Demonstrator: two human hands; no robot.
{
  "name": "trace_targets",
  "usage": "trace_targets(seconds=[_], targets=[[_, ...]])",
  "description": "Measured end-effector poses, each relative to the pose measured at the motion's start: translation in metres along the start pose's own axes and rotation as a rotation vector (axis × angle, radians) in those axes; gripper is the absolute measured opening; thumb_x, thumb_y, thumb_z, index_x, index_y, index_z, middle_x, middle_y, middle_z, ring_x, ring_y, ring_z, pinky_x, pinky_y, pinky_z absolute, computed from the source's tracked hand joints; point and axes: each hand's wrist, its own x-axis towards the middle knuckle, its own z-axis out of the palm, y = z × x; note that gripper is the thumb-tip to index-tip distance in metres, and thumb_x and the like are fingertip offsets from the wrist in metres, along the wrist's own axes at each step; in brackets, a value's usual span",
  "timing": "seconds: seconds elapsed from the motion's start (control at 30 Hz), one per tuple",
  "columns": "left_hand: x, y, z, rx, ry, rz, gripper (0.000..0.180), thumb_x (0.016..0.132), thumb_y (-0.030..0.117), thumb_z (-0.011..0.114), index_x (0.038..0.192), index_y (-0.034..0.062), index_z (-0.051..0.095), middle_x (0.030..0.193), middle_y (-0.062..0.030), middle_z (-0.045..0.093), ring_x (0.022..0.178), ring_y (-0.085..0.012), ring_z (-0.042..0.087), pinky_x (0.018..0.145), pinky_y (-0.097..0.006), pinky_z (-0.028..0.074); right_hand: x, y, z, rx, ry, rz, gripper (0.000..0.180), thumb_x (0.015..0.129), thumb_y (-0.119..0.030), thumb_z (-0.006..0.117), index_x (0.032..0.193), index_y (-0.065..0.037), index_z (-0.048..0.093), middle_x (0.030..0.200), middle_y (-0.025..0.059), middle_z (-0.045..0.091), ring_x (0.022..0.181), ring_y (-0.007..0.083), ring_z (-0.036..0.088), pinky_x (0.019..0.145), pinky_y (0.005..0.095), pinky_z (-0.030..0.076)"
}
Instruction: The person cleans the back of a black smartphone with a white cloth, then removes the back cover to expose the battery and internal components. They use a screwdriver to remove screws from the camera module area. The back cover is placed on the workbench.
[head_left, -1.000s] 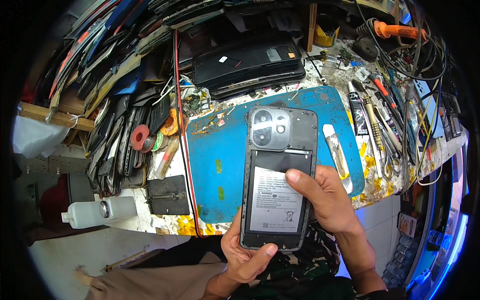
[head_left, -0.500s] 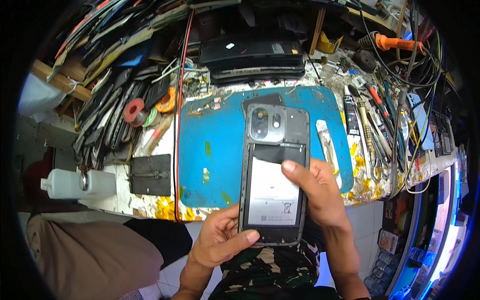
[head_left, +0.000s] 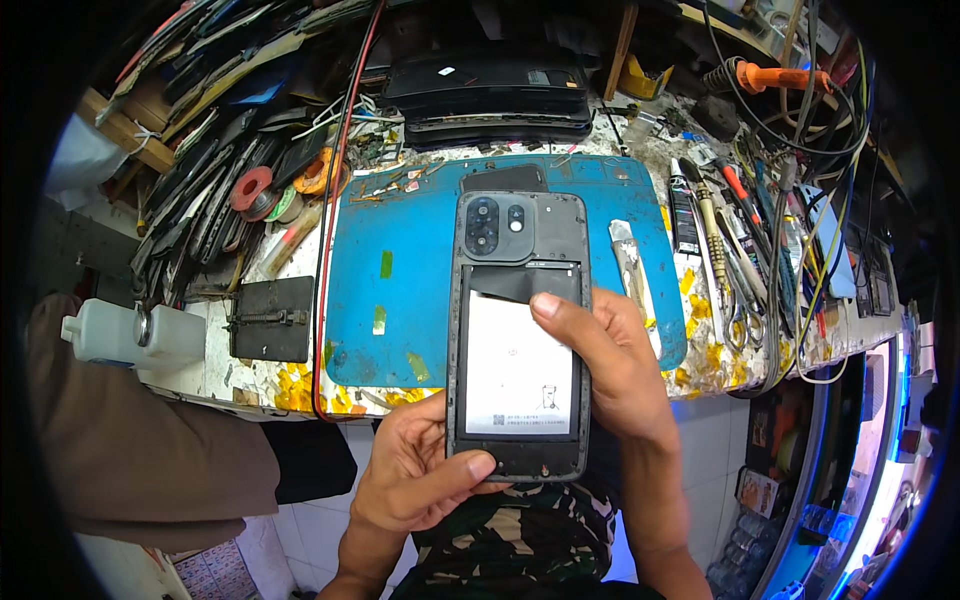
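Between my hands I hold a smartphone (head_left: 515, 455) whose back cover is off, its camera end pointing away from me. A white battery (head_left: 520, 370) shows in its frame, with a black flap across the battery's upper end. My left hand (head_left: 425, 470) grips the lower left corner, thumb on the dark lower part. From the right side my right hand (head_left: 610, 360) closes round the edge, its thumb on the battery by the black flap. The fingers underneath are mostly hidden. Just beyond the phone a dark flat piece (head_left: 505, 178) lies on the blue work mat (head_left: 390, 240).
Right of the mat lie pens, scissors (head_left: 742, 322) and other tools among cables. An orange-handled soldering iron (head_left: 780, 77) hangs at the upper right. Solder spools (head_left: 256, 192), stacked phone parts and a plastic bottle (head_left: 130, 330) stand left. A brown-clothed person (head_left: 170, 450) is near.
The phone and both hands sit slightly further left and up in view, as does the whole bench. My grip looks the same. The glare on the battery has shifted.
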Motion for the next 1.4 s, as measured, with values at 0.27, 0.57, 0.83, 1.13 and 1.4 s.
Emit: trace_targets(seconds=[0.27,0.57,0.83,1.13,1.4], targets=[[0.004,-0.005,0.002,0.133,0.029,0.006,0.055,0.088,-0.008,0.067,0.137,-0.0159,0.045,0.128,-0.0230,0.064,0.116,-0.0241,0.066,0.102,-0.035,0.054,0.000,0.001,0.000,-0.023,0.002,-0.036,0.031,0.105,-0.024,0.056,0.110,0.005,0.067,0.091,0.0037,0.070,0.079,0.0052,0.061,0.069,0.0234,0.051],[0.004,-0.017,0.004,0.457,0.051,0.092,0.062,0.086,-0.013,0.070,0.141,-0.0121,0.043,0.130,-0.0157,0.064,0.119,-0.0172,0.063,0.104,-0.031,0.050,-0.001,0.003,0.000,-0.079,0.018,-0.072,0.031,0.105,-0.024,0.058,0.114,0.005,0.065,0.093,0.0032,0.070,0.082,0.0048,0.059,0.072,0.0235,0.050],[0.009,-0.026,0.003,0.571,0.083,0.154,0.058,0.088,-0.010,0.071,0.139,-0.0111,0.045,0.130,-0.0151,0.063,0.119,-0.0166,0.063,0.105,-0.031,0.050,-0.006,0.001,0.003,-0.190,0.001,-0.052,0.028,0.104,-0.019,0.061,0.117,0.005,0.064,0.100,0.0040,0.070,0.089,0.0054,0.060,0.077,0.0239,0.051],[0.008,-0.034,0.002,0.731,0.333,0.528,0.052,0.085,-0.010,0.074,0.131,-0.0101,0.050,0.123,-0.0169,0.065,0.112,-0.0202,0.066,0.099,-0.033,0.054,-0.002,0.014,0.014,-0.308,0.119,-0.219,0.059,0.094,-0.026,0.075,0.134,0.005,0.045,0.119,0.0159,0.059,0.102,0.0192,0.063,0.082,0.0320,0.056],[0.007,-0.026,-0.026,1.268,0.245,0.774,0.072,0.068,0.005,0.090,0.129,-0.0112,0.055,0.114,-0.0168,0.064,0.102,-0.0233,0.065,0.089,-0.037,0.053,0.001,-0.007,0.035,-0.704,-0.032,-0.434,0.099,0.075,-0.038,0.088,0.150,0.003,0.036,0.137,0.0239,0.047,0.131,0.0391,0.051,0.109,0.0455,0.042]])
